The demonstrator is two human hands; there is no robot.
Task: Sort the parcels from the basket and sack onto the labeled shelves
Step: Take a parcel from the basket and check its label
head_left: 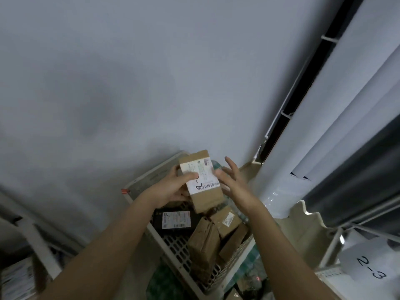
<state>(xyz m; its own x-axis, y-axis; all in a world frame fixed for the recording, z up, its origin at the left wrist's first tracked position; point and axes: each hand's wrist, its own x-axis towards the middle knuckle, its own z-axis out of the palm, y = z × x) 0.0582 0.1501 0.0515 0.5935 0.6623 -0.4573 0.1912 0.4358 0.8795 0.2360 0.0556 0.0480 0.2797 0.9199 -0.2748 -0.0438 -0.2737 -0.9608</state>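
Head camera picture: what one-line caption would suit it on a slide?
Left hand holds a labelled cardboard parcel above the parcel basket; open right hand alongside.

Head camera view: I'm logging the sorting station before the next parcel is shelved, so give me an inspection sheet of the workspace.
Surface: pale floor beneath the basket; no table seen.
Job's things: held parcel, brown cardboard with a white barcode label, raised above the slatted basket; the basket holds a black parcel marked 7-1 and several brown parcels. Shelf tag 2-3 at lower right.
Clutter: green netting beside the basket.
Grippers: left hand grips the held parcel, thumb on its label; right hand open beside it, contact unclear.
Cables: nothing seen.
Surroundings: grey wall, white shelf upright, another shelf at lower left.
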